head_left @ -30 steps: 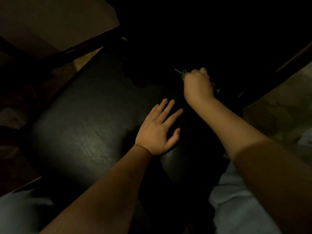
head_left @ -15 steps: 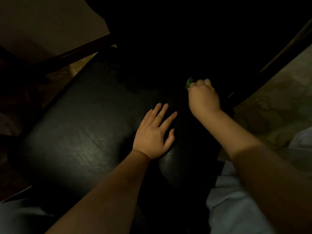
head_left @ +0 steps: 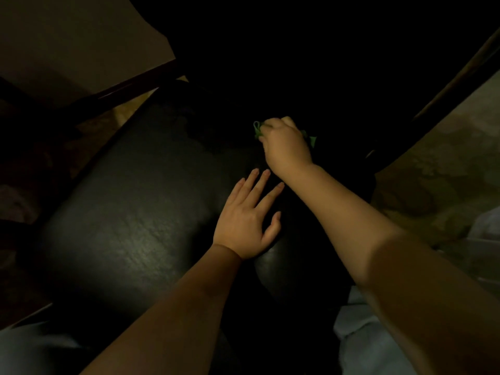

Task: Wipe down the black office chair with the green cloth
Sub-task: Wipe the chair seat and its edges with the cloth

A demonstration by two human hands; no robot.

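Where the cloth (head_left: 256, 129) is: bunched under the right hand (head_left: 286, 147), fingers curled round it, on the chair seat (head_left: 130, 212).
Left hand (head_left: 246, 223): flat, fingers spread, just behind those knuckles (probably steadying).
Wiping well: even pressure, overlapping strokes outward from the fingertips.

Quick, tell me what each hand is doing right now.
Left hand: open, fingers spread flat on the chair seat.
Right hand: closed around the green cloth, near the back of the seat.
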